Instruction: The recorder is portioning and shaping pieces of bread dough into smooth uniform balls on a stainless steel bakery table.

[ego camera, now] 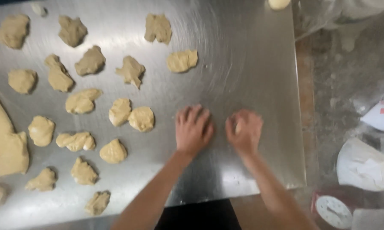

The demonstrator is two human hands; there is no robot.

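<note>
L hand [194, 129] lay flat, fingers spread, on steel table [243, 64]; R hand [244, 130] cupped over small dough piece [238, 127]. Torn dough lumps [141, 119] lay just left.

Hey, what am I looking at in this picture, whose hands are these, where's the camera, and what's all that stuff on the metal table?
There is only one picture, taken by a camera worn on a person's head and looking straight down, so the two bare arms coming up from the bottom edge are that person's own. The left hand and the right hand are both cupped palm-down on a steel table. A pale bit of dough shows under the right fingers; whether the left hand covers any is hidden. To the left lie many torn dough pieces, and a large dough slab sits at the left edge. One smooth dough ball rests at the top edge. Right of the table, lower down, are a kitchen scale and white bags.
</note>
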